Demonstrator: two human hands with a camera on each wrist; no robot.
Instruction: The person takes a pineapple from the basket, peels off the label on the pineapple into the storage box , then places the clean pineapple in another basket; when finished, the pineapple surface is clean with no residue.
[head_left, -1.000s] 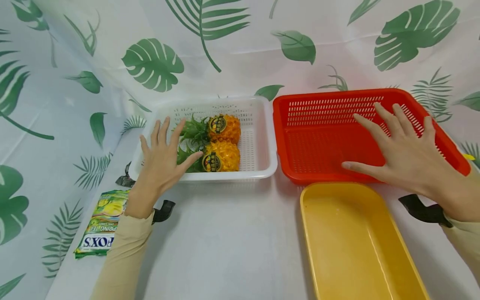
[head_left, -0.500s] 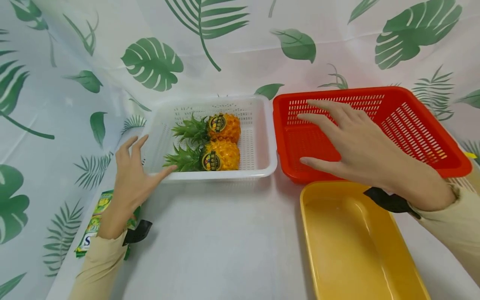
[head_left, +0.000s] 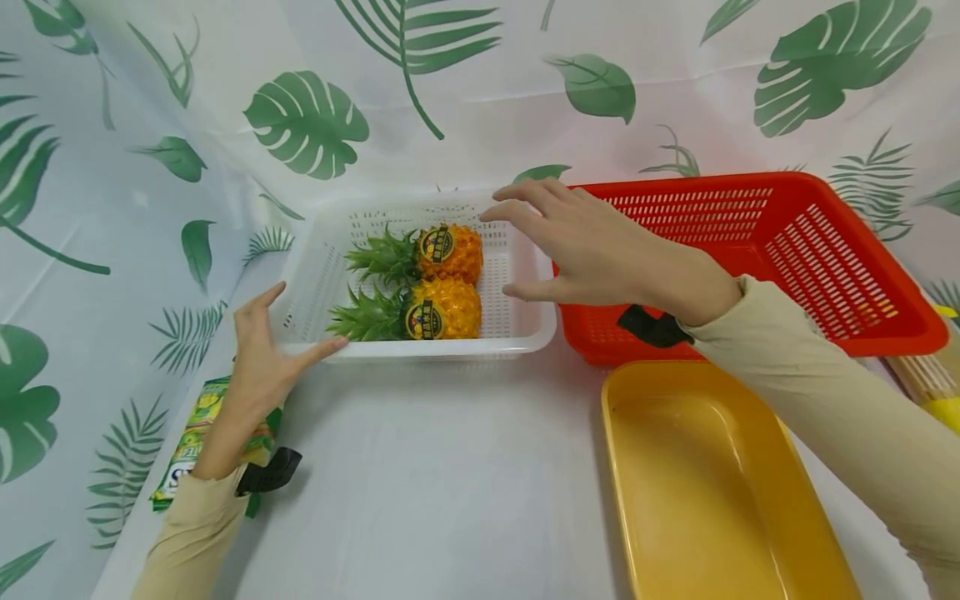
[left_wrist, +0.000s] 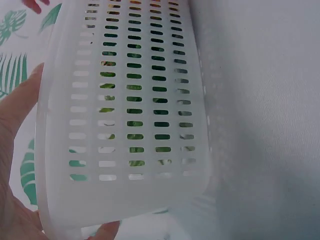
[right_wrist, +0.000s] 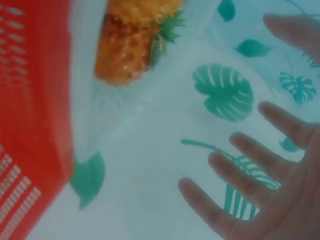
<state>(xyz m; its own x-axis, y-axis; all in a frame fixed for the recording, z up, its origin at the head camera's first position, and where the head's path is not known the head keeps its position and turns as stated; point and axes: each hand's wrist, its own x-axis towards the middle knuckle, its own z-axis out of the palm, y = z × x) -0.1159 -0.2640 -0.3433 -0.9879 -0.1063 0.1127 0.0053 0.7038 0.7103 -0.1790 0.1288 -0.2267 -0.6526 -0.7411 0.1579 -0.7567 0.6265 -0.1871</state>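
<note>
My left hand (head_left: 258, 362) spans the near left corner of a white plastic basket (head_left: 442, 350), its thumb along the front rim and the bent fingers at the left side. In the left wrist view, those fingers come right up to the rim of the slotted white basket (left_wrist: 135, 195). Two small pineapples, an orange one (head_left: 461, 254) and a yellower one (head_left: 453, 308), lie inside with their leafy crowns pointing left. My right hand (head_left: 577, 242), fingers spread and holding nothing, hovers over the basket's right rim, with fingertips towards the pineapples. The right wrist view shows the same spread right hand (right_wrist: 265, 190).
A red slotted basket (head_left: 750, 233) stands right beside the white one, under my right forearm. In front of it lies a deep yellow tray (head_left: 697, 467). A green candy bag (head_left: 198, 425) is partly covered by my left wrist. Thin sticks (head_left: 918, 375) show at the far right.
My right hand has swept left from over the red basket to the white basket's right rim. My left hand has drawn back from above the white basket to its near left corner.
</note>
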